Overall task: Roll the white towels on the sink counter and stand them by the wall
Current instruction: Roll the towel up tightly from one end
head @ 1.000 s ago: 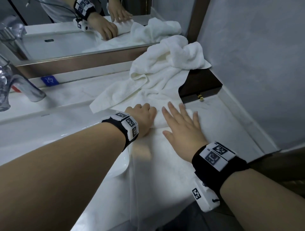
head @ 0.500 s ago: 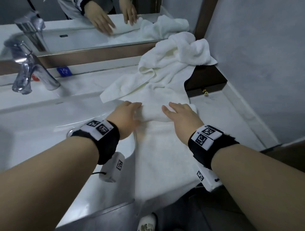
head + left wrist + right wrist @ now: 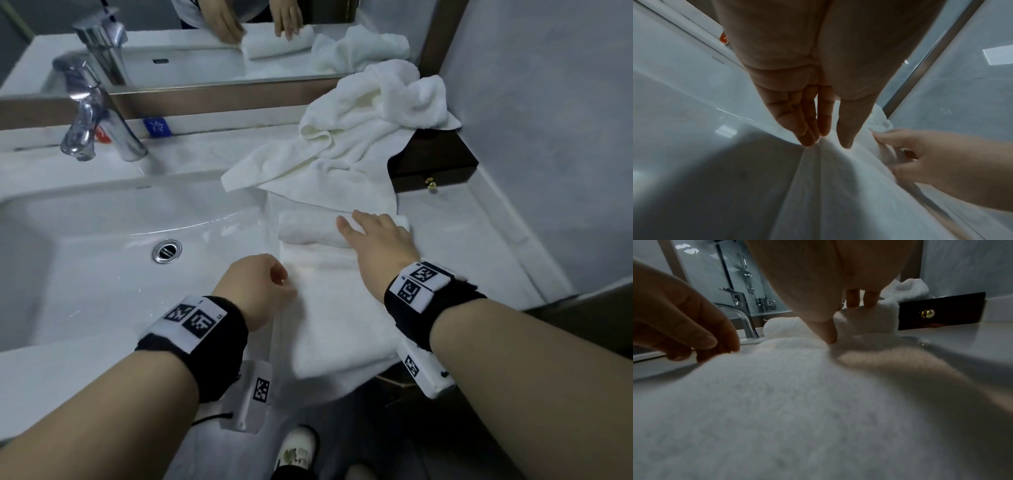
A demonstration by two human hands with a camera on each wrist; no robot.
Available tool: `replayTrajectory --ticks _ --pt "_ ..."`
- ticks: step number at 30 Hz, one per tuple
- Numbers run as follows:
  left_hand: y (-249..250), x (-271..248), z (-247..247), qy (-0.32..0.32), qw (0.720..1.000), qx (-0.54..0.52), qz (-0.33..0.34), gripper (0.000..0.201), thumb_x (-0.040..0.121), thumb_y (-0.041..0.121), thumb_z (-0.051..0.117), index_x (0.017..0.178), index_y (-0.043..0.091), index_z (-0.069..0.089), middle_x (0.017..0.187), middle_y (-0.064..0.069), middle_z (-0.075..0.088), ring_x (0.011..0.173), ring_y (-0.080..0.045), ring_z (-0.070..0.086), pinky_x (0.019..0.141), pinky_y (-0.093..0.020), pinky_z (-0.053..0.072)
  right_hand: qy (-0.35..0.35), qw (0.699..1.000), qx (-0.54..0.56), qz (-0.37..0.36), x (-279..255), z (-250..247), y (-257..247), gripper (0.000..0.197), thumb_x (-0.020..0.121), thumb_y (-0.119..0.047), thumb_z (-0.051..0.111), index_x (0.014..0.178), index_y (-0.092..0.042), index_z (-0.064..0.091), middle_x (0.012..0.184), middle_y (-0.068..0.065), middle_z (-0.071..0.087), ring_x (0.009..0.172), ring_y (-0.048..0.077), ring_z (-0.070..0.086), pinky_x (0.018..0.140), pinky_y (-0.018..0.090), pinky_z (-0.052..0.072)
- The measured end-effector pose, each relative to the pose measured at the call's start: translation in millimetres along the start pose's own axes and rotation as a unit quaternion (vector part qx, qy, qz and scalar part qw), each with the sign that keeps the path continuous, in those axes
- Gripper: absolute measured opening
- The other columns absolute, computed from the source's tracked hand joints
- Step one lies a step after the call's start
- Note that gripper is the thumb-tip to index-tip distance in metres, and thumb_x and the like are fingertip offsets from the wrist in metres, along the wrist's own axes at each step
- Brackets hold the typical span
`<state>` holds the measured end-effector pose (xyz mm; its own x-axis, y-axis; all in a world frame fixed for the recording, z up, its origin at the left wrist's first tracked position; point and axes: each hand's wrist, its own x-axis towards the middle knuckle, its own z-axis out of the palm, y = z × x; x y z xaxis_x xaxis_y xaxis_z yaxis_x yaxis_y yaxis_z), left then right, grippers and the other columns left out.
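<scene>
Left hand (image 3: 258, 291) is leaving the towel roll (image 3: 310, 228) for the flat towel's left edge, fingers relaxed, while the right hand (image 3: 380, 240) is staying pressed flat on it, centre frame.

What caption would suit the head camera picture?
Right hand rests on the half-rolled white towel beside the sink; left hand touches its flat part.

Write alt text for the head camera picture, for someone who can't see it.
A person's right hand rests on the rolled end of a white towel spread flat on a sink counter, while the left hand touches the towel's left edge beside the basin. Behind lie a crumpled white towel, a chrome faucet and a mirror.
</scene>
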<state>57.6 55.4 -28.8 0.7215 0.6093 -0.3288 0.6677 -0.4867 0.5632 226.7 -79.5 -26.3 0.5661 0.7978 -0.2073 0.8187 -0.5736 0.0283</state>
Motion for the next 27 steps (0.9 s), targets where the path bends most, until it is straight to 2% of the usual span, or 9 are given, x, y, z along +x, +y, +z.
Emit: replayTrajectory --ticks 3,6,10,13,15,17,22,24,27 --pt "5.7 -11.3 6.3 0.007 1.000 0.012 -0.024 0.009 0.080 0.028 0.075 0.080 0.020 0.070 0.079 0.008 0.066 0.078 -0.012 0.061 0.059 -0.020 0.039 0.017 1.000 -0.019 -0.013 -5.1 7.8 1.9 0.095 0.074 -0.009 0.060 0.153 -0.031 0.010 0.158 0.000 0.017 0.133 0.025 0.027 0.102 0.035 0.030" --pt "7.3 -21.4 8.2 0.023 0.998 0.013 -0.063 0.017 0.078 0.029 0.078 0.071 0.014 0.073 0.071 0.001 0.070 0.069 -0.011 0.063 0.054 -0.021 0.044 0.035 0.999 -0.035 -0.018 -8.1 15.0 3.6 0.090 0.080 -0.015 0.062 0.152 -0.031 0.010 0.157 -0.001 0.018 0.129 0.024 0.030 0.098 0.035 0.032" --pt "6.9 -31.6 14.5 -0.019 0.995 0.025 -0.091 0.029 0.074 0.036 0.082 0.063 0.010 0.073 0.063 -0.002 0.071 0.063 -0.015 0.066 0.053 -0.024 0.046 0.043 0.998 -0.030 -0.025 -6.0 16.6 7.2 0.088 0.083 -0.015 0.061 0.152 -0.031 0.009 0.156 -0.001 0.019 0.129 0.024 0.030 0.097 0.035 0.033" --pt "7.2 -36.1 18.9 -0.028 0.995 0.020 -0.094 0.029 0.077 0.032 0.079 0.062 0.008 0.072 0.063 -0.006 0.071 0.062 -0.019 0.068 0.056 -0.025 0.049 0.048 0.998 -0.032 -0.030 -3.7 16.9 9.7 0.087 0.084 -0.016 0.061 0.152 -0.032 0.009 0.156 -0.001 0.020 0.128 0.024 0.031 0.096 0.035 0.032" --pt "9.2 -39.7 21.7 -0.023 0.995 0.023 -0.094 0.033 0.079 0.024 0.074 0.054 0.006 0.064 0.054 -0.007 0.063 0.054 -0.026 0.059 0.053 -0.027 0.044 0.052 0.998 -0.034 -0.028 -4.2 18.8 10.0 0.088 0.083 -0.018 0.063 0.152 -0.032 0.009 0.156 -0.001 0.020 0.128 0.023 0.031 0.096 0.035 0.032" --pt "12.7 -43.3 24.1 -0.022 0.995 0.034 -0.096 0.038 0.081 0.018 0.067 0.048 0.012 0.049 0.047 -0.005 0.044 0.049 -0.026 0.042 0.048 -0.028 0.034 0.057 0.997 -0.038 -0.028 -5.3 20.8 9.9 0.088 0.084 -0.019 0.062 0.152 -0.032 0.009 0.156 -0.002 0.020 0.127 0.023 0.031 0.096 0.035 0.032" --pt "16.9 -52.3 22.2 0.016 0.996 0.004 -0.082 0.044 0.085 0.014 0.059 0.052 0.016 0.030 0.049 0.000 0.027 0.046 -0.021 0.026 0.045 -0.031 0.019 0.071 0.996 -0.041 -0.037 -5.5 21.3 11.3 0.083 0.087 -0.019 0.059 0.153 -0.031 0.010 0.156 -0.001 0.021 0.128 0.025 0.032 0.097 0.035 0.033" --pt "9.8 -55.2 22.8 0.040 0.996 -0.024 -0.081 0.034 0.089 0.016 0.056 0.060 0.016 0.038 0.056 0.002 0.040 0.052 -0.020 0.036 0.048 -0.031 0.025 0.068 0.996 -0.038 -0.041 -4.5 21.2 12.1 0.084 0.087 -0.018 0.059 0.153 -0.030 0.009 0.156 0.000 0.021 0.129 0.025 0.031 0.099 0.035 0.032" --pt "-1.8 -63.4 22.5 0.036 0.995 -0.050 -0.080 0.006 0.096 0.021 0.052 0.093 0.016 0.053 0.086 -0.002 0.064 0.075 -0.020 0.057 0.059 -0.029 0.038 0.067 0.996 -0.035 -0.046 -2.8 22.2 13.9 0.085 0.087 -0.018 0.060 0.153 -0.030 0.009 0.156 0.001 0.021 0.129 0.026 0.030 0.101 0.036 0.032"
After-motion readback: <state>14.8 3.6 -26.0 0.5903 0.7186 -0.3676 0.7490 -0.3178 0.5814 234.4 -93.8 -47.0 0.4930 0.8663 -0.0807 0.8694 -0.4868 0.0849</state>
